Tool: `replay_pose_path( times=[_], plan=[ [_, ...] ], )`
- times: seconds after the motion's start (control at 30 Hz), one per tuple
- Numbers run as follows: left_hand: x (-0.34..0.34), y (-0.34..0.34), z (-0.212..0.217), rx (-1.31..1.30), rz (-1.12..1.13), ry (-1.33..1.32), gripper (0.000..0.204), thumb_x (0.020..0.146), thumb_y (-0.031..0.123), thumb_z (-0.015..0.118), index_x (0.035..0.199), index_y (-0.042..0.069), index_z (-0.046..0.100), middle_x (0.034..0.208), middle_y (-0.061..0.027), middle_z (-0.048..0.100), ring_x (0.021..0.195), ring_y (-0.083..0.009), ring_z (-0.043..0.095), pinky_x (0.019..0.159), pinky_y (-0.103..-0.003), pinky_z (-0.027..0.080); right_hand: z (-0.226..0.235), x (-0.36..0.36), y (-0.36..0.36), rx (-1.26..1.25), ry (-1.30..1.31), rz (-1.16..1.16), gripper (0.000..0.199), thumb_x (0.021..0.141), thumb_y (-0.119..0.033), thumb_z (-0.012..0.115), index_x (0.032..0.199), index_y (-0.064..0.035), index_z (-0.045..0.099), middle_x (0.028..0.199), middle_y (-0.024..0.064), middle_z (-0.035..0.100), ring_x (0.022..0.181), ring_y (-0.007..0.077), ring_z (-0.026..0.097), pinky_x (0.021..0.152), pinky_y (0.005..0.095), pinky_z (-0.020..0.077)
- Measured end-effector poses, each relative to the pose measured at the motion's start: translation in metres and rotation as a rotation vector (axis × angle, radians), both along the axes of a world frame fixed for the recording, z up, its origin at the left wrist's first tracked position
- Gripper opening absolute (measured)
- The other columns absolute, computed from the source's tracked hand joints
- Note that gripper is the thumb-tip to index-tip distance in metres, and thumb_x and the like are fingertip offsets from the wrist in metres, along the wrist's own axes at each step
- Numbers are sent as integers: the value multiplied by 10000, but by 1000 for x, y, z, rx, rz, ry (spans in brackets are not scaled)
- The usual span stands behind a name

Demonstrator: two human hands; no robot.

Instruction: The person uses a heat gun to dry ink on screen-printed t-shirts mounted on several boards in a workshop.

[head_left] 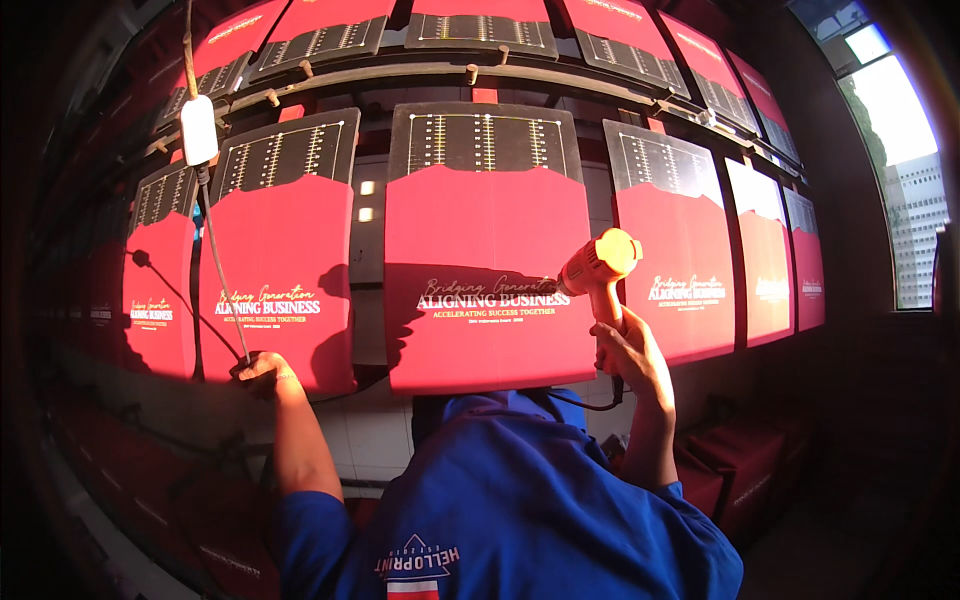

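My right hand [632,352] grips the handle of an orange heat gun [603,258]. Its nozzle points left, close above the white and gold lettering on the red fabric piece [490,355] in the middle. That fabric lies on a dark board [480,140] with ruler-like markings along its far part. At the left, my left hand [262,369] is closed around a dark cord [222,270]. Higher up, the cord runs to a white block-shaped connector [199,130]. Shadows of the heat gun and hand fall across the middle piece.
Similar boards with red printed fabric flank the middle one, such as a left piece [275,240] and a right piece [675,250]. A rail with pegs [472,74] separates them from a farther row. A bright window [895,130] is at the far right.
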State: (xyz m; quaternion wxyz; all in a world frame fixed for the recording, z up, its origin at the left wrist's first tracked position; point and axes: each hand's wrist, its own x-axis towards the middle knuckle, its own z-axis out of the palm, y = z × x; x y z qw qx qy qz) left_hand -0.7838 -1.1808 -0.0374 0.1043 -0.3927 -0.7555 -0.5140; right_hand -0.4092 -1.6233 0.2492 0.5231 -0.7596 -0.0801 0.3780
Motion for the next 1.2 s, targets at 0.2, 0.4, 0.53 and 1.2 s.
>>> replay_pose_path(
  times=[0.2,0.4,0.53,1.2],
  plan=[
    [-2,2,1,-28,6,-19,288,927,210,456,836,-30,585,756,-206,646,654,-415,606,587,-493,489,-5,6,4,-2,67,18,217,915,-160,591,1060,-8,535,660,34,552,528,92,537,482,226,443],
    [-4,1,-1,-120,10,1,284,913,219,479,842,-27,601,747,-178,658,649,-377,628,599,-459,517,-5,6,14,29,58,-1,226,916,-162,591,1070,-7,534,664,29,552,531,87,536,480,228,440],
    [-9,4,-3,-221,86,158,282,903,225,494,846,-24,612,742,-160,666,645,-352,643,607,-436,536,3,2,20,-41,72,54,229,919,-158,588,1081,-4,538,650,25,546,515,82,527,464,229,433],
    [-65,-1,-30,-631,539,2613,255,837,216,569,834,-28,645,712,-126,691,626,-259,690,607,-344,588,2,-9,19,-89,-26,29,271,904,-157,607,1106,11,537,671,19,543,536,88,540,463,232,441]
  ],
)
